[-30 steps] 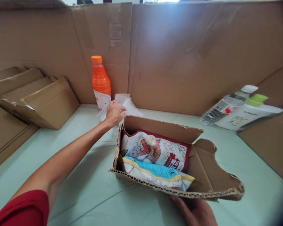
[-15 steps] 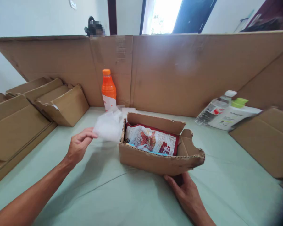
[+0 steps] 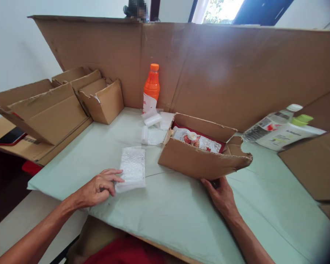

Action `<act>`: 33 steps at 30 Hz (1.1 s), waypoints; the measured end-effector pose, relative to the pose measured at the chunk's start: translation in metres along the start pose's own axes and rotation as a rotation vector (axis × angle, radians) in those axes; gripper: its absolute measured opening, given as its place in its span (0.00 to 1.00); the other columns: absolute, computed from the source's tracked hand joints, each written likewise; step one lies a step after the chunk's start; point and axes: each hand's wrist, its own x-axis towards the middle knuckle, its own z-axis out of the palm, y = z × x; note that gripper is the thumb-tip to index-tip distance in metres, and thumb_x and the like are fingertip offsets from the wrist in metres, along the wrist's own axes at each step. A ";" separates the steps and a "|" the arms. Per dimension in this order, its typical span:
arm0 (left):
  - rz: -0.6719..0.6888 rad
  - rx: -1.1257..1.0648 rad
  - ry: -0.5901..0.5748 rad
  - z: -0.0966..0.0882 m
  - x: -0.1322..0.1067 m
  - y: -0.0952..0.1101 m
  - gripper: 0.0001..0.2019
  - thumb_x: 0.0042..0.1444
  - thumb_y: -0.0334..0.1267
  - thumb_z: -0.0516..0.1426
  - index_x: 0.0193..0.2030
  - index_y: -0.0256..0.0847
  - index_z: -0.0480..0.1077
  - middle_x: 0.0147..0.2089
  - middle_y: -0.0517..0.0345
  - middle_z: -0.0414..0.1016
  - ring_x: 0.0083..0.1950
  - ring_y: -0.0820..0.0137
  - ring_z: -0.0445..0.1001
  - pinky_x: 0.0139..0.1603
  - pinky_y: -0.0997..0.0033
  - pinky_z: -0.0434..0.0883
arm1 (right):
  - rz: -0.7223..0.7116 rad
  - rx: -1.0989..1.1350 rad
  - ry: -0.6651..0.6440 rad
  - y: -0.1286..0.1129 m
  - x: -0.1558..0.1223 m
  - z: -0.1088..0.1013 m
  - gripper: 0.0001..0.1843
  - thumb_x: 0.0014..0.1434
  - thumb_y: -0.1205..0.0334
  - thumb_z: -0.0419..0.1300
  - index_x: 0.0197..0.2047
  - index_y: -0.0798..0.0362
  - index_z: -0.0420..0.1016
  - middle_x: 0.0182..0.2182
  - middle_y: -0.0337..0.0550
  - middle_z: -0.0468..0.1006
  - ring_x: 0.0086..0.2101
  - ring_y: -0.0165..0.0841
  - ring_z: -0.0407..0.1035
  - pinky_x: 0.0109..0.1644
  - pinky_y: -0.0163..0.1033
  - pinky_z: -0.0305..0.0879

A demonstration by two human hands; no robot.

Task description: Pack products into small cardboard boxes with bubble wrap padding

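A: Left hand lies low on the table cover, fingers stretched flat, tips pressing the near left edge of a bubble wrap sheet. Nothing is clasped; the hand is spread wide.

B: Condition of the sheet?

A: White, translucent, rectangular, with bubbles visible across the surface. It lies flat on the pale green cover, long side running away from the person, and the near edge looks slightly rolled or doubled. It sits left of the cardboard box, near it but apart.

B: Right hand?

A: Right hand is at the foot of the box's near wall, thumb and fingers spread toward it. The fingertips go into shadow under the edge, so I cannot tell whether it grips or merely rests there.

B: The box itself?

A: Open-topped, brown, corrugated edges ragged, the right end flap torn and bent outward. Printed packets with red and white artwork lie inside.

B: Surroundings?

A: More bubble wrap pieces, one of them rolled, lie just beyond the sheet beside the box's far left corner. An orange bottle stands upright behind them against the cardboard wall. Folded cartons are stacked at far left. A clear bottle and a white bottle with a green cap lie tilted at right.
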 end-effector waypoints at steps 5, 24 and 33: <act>-0.070 -0.101 -0.086 -0.016 -0.014 0.011 0.14 0.49 0.31 0.57 0.37 0.51 0.82 0.59 0.55 0.79 0.64 0.55 0.73 0.66 0.49 0.69 | 0.000 -0.029 0.019 -0.003 0.000 0.001 0.27 0.50 0.38 0.64 0.43 0.50 0.68 0.33 0.46 0.80 0.34 0.42 0.73 0.38 0.46 0.69; -0.136 0.362 0.154 0.042 0.072 -0.018 0.19 0.56 0.42 0.57 0.54 0.44 0.75 0.67 0.46 0.69 0.68 0.51 0.66 0.68 0.46 0.63 | -0.003 0.000 -0.011 -0.008 -0.004 0.001 0.23 0.54 0.42 0.62 0.45 0.50 0.68 0.37 0.47 0.80 0.36 0.41 0.72 0.41 0.44 0.70; 0.001 0.560 0.326 0.066 0.061 0.021 0.17 0.60 0.37 0.55 0.55 0.38 0.73 0.66 0.37 0.66 0.66 0.48 0.65 0.64 0.46 0.65 | 0.024 0.019 -0.058 -0.014 0.018 0.006 0.26 0.52 0.42 0.62 0.47 0.51 0.68 0.39 0.48 0.80 0.34 0.40 0.73 0.37 0.45 0.69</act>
